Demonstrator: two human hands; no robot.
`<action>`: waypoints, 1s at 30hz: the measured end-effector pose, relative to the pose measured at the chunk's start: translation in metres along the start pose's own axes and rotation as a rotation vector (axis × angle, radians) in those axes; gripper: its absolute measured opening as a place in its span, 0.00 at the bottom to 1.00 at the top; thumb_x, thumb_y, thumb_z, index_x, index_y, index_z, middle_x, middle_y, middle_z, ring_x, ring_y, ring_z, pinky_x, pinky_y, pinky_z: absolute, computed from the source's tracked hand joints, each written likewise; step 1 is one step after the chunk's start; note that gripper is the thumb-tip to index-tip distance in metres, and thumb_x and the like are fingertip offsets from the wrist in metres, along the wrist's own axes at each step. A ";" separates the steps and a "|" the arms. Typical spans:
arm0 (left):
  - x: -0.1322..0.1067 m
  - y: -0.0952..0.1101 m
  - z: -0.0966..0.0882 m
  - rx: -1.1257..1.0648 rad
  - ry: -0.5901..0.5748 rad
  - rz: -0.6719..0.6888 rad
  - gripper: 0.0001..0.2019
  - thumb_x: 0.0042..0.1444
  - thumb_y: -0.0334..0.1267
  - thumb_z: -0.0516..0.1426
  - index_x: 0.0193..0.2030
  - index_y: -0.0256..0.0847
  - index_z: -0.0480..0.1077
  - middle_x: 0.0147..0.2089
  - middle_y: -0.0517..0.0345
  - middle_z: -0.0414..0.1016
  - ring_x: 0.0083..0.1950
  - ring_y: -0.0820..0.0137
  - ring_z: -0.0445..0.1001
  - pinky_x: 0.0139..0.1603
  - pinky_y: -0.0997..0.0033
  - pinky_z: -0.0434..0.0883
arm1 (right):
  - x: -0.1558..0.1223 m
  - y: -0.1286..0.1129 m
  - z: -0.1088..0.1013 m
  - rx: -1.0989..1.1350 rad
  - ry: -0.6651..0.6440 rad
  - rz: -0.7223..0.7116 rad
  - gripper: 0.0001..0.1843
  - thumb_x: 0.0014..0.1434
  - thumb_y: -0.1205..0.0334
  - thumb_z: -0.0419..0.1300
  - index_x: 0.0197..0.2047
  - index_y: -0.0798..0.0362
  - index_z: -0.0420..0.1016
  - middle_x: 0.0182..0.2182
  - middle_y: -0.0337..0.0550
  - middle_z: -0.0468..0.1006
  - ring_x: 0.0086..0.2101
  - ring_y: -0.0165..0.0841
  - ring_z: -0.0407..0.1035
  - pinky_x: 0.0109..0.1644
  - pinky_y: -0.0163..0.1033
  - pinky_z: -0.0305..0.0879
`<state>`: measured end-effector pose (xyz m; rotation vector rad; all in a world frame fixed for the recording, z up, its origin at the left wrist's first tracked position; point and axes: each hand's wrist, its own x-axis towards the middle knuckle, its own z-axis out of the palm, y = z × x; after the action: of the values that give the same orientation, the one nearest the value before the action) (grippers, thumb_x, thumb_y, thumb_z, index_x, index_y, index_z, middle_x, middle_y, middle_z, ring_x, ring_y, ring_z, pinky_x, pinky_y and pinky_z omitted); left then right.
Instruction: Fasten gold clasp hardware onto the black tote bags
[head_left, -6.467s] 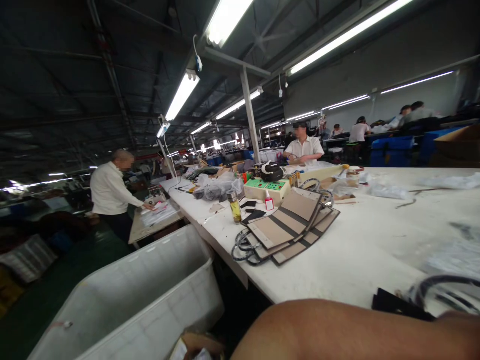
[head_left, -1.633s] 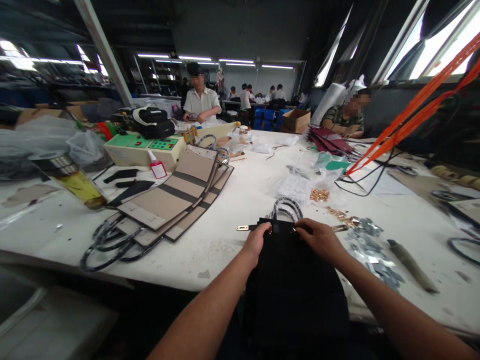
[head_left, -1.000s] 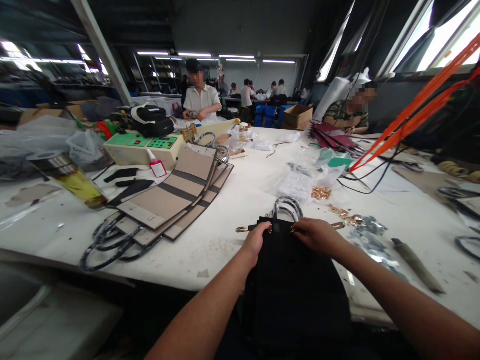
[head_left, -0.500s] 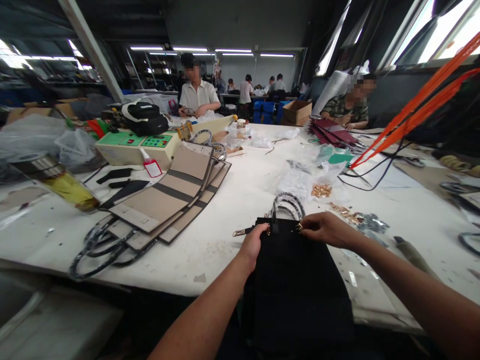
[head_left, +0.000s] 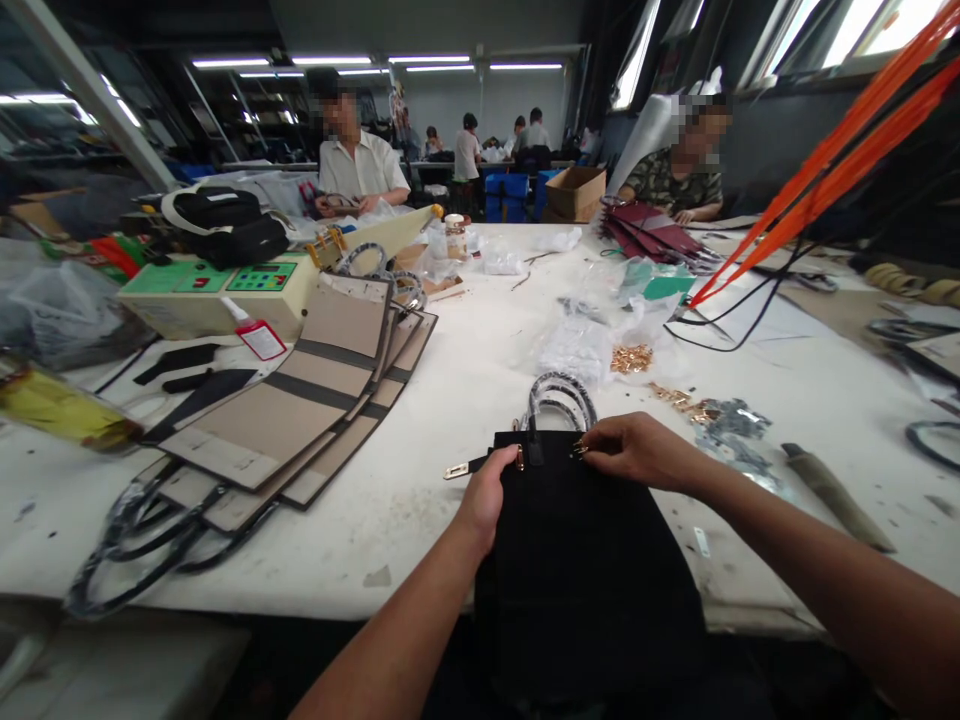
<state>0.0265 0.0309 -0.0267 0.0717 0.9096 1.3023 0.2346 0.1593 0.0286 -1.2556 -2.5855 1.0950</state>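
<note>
1. Fingers (head_left: 504, 478) of the left hand (head_left: 484, 505) grip the top edge of a black bag (head_left: 589, 570), which rests at the edge of a white worktable (head_left: 420, 540).
2. Right hand (head_left: 645, 452) pinches a small brass fitting (head_left: 578, 449) on the bag's rim, below its looped handles (head_left: 561, 400).

We have a black tote bag (head_left: 589, 560) lying over the bench (head_left: 390, 560) edge, gripped at its top by our left hand (head_left: 487, 500), dark looped handles (head_left: 561, 400) rising behind, a gold-tipped strap (head_left: 466, 468) jutting left, and a small gold fitting (head_left: 578, 450) pinched by our right hand (head_left: 641, 452)

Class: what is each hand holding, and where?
The left hand and right hand hold a black bag by its top edge, the right at a gold fitting.
</note>
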 end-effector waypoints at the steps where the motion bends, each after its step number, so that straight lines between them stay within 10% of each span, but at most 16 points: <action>1: 0.000 0.000 0.000 0.002 0.003 0.003 0.15 0.54 0.45 0.63 0.41 0.35 0.78 0.39 0.48 0.82 0.39 0.60 0.81 0.43 0.65 0.79 | 0.001 -0.002 0.000 -0.032 0.004 -0.006 0.22 0.57 0.48 0.59 0.46 0.54 0.82 0.36 0.40 0.80 0.33 0.21 0.70 0.36 0.23 0.59; 11: -0.001 -0.002 0.001 0.031 0.047 0.073 0.15 0.54 0.45 0.64 0.43 0.36 0.79 0.39 0.50 0.82 0.41 0.60 0.82 0.47 0.65 0.78 | 0.009 -0.033 0.005 -0.554 0.001 -0.069 0.14 0.57 0.59 0.56 0.41 0.50 0.82 0.37 0.43 0.79 0.33 0.22 0.65 0.38 0.29 0.46; 30: 0.002 -0.006 -0.001 0.082 0.069 0.120 0.16 0.52 0.45 0.64 0.42 0.34 0.78 0.39 0.48 0.82 0.37 0.62 0.80 0.42 0.67 0.76 | 0.000 -0.034 0.011 -0.659 -0.123 -0.101 0.18 0.67 0.54 0.49 0.48 0.49 0.77 0.47 0.42 0.79 0.47 0.29 0.72 0.45 0.29 0.51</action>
<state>0.0311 0.0301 -0.0316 0.1473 1.0308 1.3850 0.2087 0.1390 0.0419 -1.1428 -3.1989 0.2997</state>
